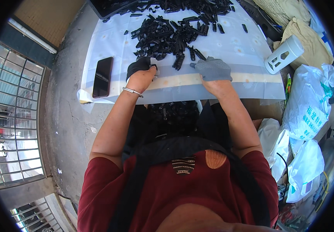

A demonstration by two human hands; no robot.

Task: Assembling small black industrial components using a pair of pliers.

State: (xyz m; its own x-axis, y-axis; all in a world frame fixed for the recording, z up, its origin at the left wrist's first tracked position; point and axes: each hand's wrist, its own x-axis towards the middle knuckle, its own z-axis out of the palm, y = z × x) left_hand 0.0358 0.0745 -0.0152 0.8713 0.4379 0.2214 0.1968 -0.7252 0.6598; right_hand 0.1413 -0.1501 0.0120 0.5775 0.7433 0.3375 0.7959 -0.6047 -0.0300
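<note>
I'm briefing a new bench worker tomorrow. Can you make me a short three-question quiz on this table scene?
1. True or false: both hands wear gloves.
2. What lies flat on the cloth to the left of the left hand? A) a phone B) scissors C) a cup
3. Fill in: the pile of small parts ahead of the hands is coloured ____.

Key:
1. True: the left hand has a black glove, the right hand a grey one.
2. A, the dark phone.
3. Black.

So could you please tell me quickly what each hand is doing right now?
Left hand: closed, black glove, whether it holds anything cannot be told.
Right hand: open, flat on the table, holding nothing.
</note>
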